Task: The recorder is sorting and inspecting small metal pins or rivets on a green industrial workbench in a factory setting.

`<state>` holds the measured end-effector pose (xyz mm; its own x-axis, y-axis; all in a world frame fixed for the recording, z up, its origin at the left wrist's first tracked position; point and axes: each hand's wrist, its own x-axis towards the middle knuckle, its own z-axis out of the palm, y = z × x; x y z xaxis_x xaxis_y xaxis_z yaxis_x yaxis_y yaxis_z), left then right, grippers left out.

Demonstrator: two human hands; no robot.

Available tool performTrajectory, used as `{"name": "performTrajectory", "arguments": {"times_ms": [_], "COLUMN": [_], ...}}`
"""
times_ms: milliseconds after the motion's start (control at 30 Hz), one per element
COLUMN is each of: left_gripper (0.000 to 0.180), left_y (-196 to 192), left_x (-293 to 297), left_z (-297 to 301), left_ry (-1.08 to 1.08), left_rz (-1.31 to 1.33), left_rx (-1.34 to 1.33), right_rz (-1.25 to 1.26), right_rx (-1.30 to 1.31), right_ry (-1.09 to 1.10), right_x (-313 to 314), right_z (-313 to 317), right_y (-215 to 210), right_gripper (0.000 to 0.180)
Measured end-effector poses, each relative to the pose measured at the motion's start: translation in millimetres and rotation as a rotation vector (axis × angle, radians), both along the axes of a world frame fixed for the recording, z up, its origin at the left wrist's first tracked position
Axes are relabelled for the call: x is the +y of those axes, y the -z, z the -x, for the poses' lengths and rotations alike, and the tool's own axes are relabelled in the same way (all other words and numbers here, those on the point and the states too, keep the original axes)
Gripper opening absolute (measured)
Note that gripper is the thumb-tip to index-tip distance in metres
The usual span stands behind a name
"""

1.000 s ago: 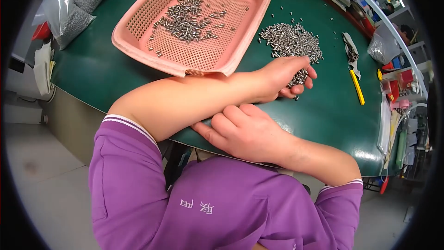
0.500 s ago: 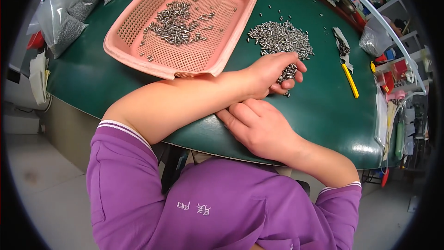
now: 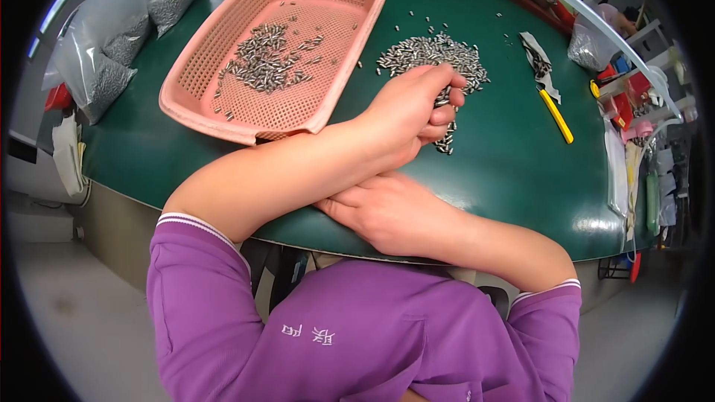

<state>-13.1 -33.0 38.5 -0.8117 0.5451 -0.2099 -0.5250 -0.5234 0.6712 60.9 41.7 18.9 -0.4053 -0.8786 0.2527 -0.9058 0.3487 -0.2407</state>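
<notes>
My left hand is curled at the near side of a heap of small silvery metal pins. Several pins show between the thumb and the bent fingers, and a narrow trail of them lies just below the fingers. My right hand rests by the table's near edge, crossed beneath my left forearm. Its visible fingers lie stretched out to the left with nothing seen in them; the tips are partly hidden. A pink perforated plastic basket stands left of the heap, with more metal pins inside.
Clear plastic bags of small metal parts stand at the far left of the green table. On the right lie a yellow-handled cutter and a torn plastic strip. A white curved tube arches over the right side, near cluttered shelves.
My left hand has curled tighter, and pins now trail below its fingers toward me. My right hand has slid left, further under the left forearm. The whole view has shifted slightly.
</notes>
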Motion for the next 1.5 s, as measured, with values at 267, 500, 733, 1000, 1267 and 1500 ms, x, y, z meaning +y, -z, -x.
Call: {"name": "performTrajectory", "arguments": {"times_ms": [267,500,733,1000,1267,1500], "left_gripper": [0.018,0.016,0.015,0.014,0.011,0.016], "left_y": [14.3,24.9,27.4,24.5,24.4,23.8], "left_x": [-2.1,-1.4,3.8,6.1,2.6,3.0], "left_z": [4.7,6.6,-2.5,-2.4,-1.3,-1.6], "left_ry": [-0.001,-0.013,0.240,0.317,0.315,0.301], "left_rz": [-0.016,0.005,0.050,0.153,0.093,0.088], "left_rx": [-0.063,-0.084,0.015,0.077,0.059,0.081], "right_rz": [-0.094,0.011,0.408,0.500,0.425,0.261], "right_rx": [0.223,0.269,0.108,-0.110,-0.183,-0.047], "right_ry": [0.019,0.149,0.545,0.548,0.747,0.709], "right_x": [40.6,76.9,110.6,115.5,119.8,115.3], "right_z": [-1.6,17.0,43.6,44.3,52.0,50.8], "right_y": [0.1,-7.3,-21.9,-13.3,-2.6,3.4], "right_gripper": [0.034,0.022,0.015,0.015,0.014,0.014]}}
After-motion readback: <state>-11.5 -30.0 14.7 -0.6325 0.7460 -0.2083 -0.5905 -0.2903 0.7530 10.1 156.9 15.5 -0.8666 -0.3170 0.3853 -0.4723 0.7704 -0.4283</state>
